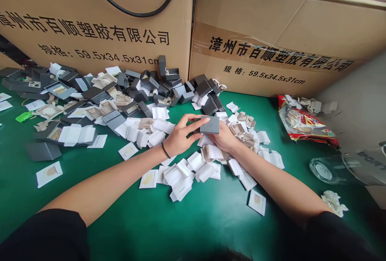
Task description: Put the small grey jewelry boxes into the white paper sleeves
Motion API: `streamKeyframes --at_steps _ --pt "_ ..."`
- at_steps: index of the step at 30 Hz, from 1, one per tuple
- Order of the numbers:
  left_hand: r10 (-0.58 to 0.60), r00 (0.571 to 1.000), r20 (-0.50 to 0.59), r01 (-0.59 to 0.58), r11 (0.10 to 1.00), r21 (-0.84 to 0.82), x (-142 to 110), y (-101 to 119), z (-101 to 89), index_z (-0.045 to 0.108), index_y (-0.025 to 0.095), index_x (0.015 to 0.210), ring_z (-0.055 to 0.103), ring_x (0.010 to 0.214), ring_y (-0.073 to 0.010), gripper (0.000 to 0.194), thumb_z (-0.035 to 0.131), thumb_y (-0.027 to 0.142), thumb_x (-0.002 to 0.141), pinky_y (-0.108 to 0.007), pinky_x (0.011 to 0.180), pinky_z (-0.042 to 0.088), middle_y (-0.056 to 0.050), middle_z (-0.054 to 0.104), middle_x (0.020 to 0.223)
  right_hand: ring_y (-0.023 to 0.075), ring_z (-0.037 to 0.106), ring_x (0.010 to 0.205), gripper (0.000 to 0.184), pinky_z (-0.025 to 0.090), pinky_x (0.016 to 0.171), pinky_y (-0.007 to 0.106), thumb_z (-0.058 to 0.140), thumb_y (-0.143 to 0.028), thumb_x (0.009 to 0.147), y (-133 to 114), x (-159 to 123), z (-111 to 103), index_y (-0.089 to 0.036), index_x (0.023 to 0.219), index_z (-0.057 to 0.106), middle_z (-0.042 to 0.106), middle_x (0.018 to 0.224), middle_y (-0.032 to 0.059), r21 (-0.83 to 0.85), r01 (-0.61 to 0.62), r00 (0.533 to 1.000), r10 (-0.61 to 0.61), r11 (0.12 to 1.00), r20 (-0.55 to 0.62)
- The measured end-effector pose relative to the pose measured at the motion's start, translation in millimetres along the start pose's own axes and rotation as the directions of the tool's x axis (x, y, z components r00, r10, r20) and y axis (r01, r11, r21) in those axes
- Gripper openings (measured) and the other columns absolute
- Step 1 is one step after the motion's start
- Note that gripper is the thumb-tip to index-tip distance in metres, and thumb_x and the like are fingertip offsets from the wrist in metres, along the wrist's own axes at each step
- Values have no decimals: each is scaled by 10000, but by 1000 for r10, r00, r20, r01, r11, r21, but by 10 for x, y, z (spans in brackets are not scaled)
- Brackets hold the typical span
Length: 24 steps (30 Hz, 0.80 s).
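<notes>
A small dark grey hinged-looking gift box is held between my two hands above the middle of the green table. My left hand grips its left side, with the fingers over the near left edge and the thumb below. From the right, my right hand supports the box from behind and beneath; most of its fingers are hidden. Under and around both hands lie folded white card inserts, with more white cards heaped nearer to me. The box's inside does not show.
Many dark grey boxes are piled at the back left against cardboard cartons. A red snack bag lies on the right, with a clear plastic bottle and crumpled tissue nearby. A black cable hangs above.
</notes>
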<state>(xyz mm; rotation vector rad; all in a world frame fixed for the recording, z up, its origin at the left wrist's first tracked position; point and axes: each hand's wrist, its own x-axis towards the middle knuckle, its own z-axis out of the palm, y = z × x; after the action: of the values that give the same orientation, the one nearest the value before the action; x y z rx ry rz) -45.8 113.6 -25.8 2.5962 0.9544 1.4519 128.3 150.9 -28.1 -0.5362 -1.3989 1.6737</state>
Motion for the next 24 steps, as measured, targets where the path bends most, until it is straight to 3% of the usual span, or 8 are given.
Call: streamKeyframes --at_steps 5,10,13,16,18,21,24 --pt "-84 996 14 83 995 54 -13 5 1 498 224 1333 489 1075 -144 453 547 207 883 -323 970 468 -92 457 1128 153 569 872 377 479 762 290 653 -272 681 28 2 21 -124 1022 591 617 994 72 -273 61 989 -94 960 -111" --pt "-73 997 -27 76 987 138 -3 24 1 533 200 1298 471 1073 -156 410 539 224 889 -331 951 470 -101 443 1094 159 525 794 230 448 724 307 497 -245 729 58 11 -3 -129 921 545 595 898 67 -623 141 929 -320 770 -185" --pt "-144 989 -9 145 987 75 -2 22 5 530 214 1302 478 1050 -143 413 539 243 890 -313 932 490 -93 437 1096 143 489 766 259 437 670 276 517 -232 704 68 3 -6 -151 947 483 542 878 49 -544 147 944 -282 826 -173" --pt "-286 957 40 289 953 -94 -4 7 10 503 237 1331 498 1032 -120 447 543 284 888 -252 876 531 -80 427 1101 129 499 833 523 456 705 256 572 -196 683 42 -8 12 -197 1181 412 519 1034 48 -290 133 986 -156 948 -57" --pt "-338 939 65 344 921 -182 -7 -9 11 488 239 1346 507 1031 -112 476 556 309 880 -218 839 545 -77 421 1107 105 493 786 608 453 664 237 621 -215 711 13 -6 15 -218 1266 371 507 1069 46 -188 132 991 -132 973 10" --pt "-361 929 79 369 900 -233 -12 -28 10 489 236 1347 518 1009 -101 496 578 319 865 -205 832 549 -73 419 1114 72 450 635 488 403 540 218 675 -269 721 -24 10 0 -171 1149 461 523 919 24 -181 128 992 -124 975 34" --pt "-337 939 69 344 918 -197 -14 -26 6 505 243 1334 509 1025 -109 469 569 293 871 -220 853 544 -74 421 1106 82 498 596 319 449 595 253 629 -223 723 -29 13 -6 -149 1000 488 542 798 -1 -247 146 989 -139 958 46"
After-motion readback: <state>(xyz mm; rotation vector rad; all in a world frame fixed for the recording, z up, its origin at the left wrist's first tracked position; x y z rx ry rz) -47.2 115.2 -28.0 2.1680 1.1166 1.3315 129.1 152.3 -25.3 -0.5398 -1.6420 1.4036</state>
